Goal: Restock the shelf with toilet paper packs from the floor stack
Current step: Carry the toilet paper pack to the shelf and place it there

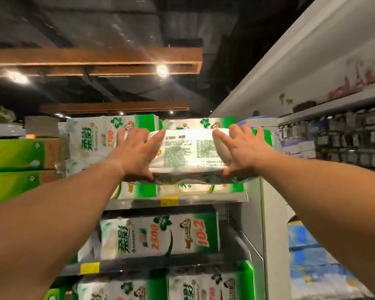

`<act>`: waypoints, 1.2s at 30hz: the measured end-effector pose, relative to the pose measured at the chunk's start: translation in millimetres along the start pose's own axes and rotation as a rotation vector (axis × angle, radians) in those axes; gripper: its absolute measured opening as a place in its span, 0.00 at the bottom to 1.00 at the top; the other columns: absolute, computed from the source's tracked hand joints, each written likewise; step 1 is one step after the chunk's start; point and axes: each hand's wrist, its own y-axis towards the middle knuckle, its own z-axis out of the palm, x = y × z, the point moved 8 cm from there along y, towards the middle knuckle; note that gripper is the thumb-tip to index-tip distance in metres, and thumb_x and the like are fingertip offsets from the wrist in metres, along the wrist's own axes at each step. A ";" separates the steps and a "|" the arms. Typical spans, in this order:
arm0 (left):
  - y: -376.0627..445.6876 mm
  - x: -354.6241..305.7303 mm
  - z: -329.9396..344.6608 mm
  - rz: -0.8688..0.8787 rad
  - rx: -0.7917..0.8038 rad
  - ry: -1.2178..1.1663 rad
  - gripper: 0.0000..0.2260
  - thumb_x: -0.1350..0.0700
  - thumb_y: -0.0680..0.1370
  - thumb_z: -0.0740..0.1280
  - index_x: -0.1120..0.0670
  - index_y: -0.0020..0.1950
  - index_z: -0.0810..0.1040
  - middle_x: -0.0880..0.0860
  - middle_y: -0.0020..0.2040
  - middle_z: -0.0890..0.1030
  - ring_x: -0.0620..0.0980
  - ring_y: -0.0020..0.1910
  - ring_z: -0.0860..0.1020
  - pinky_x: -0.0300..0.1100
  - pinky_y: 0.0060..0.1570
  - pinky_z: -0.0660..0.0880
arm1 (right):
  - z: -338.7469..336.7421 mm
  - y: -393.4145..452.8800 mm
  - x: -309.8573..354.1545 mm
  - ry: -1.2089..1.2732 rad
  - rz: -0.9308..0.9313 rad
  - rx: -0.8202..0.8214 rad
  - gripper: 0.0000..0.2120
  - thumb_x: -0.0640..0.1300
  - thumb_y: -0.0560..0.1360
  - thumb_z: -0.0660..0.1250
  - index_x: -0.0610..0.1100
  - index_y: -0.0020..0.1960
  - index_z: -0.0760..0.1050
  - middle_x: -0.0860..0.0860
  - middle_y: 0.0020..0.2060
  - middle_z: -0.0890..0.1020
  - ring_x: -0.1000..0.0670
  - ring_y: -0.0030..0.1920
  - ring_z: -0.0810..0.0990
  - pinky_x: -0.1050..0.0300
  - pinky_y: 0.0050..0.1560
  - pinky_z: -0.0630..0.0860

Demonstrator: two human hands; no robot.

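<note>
Head view. I held one toilet paper pack (191,152) level between both hands at the height of the top shelf (178,201), its printed back panel turned toward me. My left hand (134,152) pressed against the pack's left end, fingers spread and nearly straight along the side, thumb hooked under the lower edge. My right hand (245,150) mirrored it on the right end, fingers spread over the top corner, thumb below. The pack sat above the packs already lying on that shelf, in front of the upright stocked packs (108,135) behind it; I could not tell whether its underside touched the layer beneath.

Handling, as I judged it: light for its bulk, soft and compressible, wrapped in glossy film that dimpled at my fingertips and would likely slide under a loose hold. Squeezing the two ends inward, thumbs beneath, seemed the sound purchase; the film itself would probably tear if pinched.

Legible print: green-and-white wrapping with a flower motif and large Chinese characters I could not read with confidence; "1700" on the upright pack to the left; "2300" and "10+2" on the lower pack (160,237); the held pack's fine text was mostly blurred. Yellow price tags (169,201) on the shelf edges were unreadable.
</note>
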 end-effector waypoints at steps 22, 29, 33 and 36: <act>279.0 36.5 49.5 -0.019 -0.032 0.026 0.52 0.40 0.62 0.82 0.44 0.78 0.57 0.54 0.65 0.73 0.59 0.66 0.68 0.58 0.66 0.66 | 67.6 246.9 -130.8 0.054 0.132 0.055 0.57 0.69 0.60 0.76 0.63 0.80 0.48 0.47 0.76 0.65 0.39 0.74 0.66 0.34 0.70 0.64; 339.1 48.2 95.8 -0.152 0.260 -0.324 0.45 0.42 0.48 0.82 0.40 0.61 0.64 0.56 0.60 0.75 0.58 0.56 0.77 0.61 0.52 0.81 | 113.4 313.2 -162.8 0.580 0.032 0.246 0.42 0.46 0.55 0.82 0.50 0.66 0.70 0.48 0.55 0.80 0.51 0.48 0.84 0.55 0.42 0.81; 353.5 62.6 109.7 -0.230 0.426 -0.484 0.34 0.51 0.58 0.84 0.43 0.60 0.72 0.61 0.61 0.79 0.63 0.52 0.82 0.58 0.42 0.84 | 129.9 355.9 -160.4 0.456 0.034 0.232 0.28 0.59 0.62 0.77 0.53 0.60 0.79 0.51 0.55 0.83 0.46 0.55 0.83 0.47 0.59 0.80; 356.7 63.9 128.7 -0.307 0.600 -0.496 0.21 0.59 0.74 0.76 0.52 0.66 0.77 0.62 0.60 0.83 0.65 0.53 0.83 0.50 0.34 0.82 | 156.5 383.0 -151.3 0.424 0.014 0.264 0.34 0.68 0.59 0.72 0.51 0.59 0.79 0.51 0.55 0.84 0.45 0.56 0.83 0.45 0.63 0.78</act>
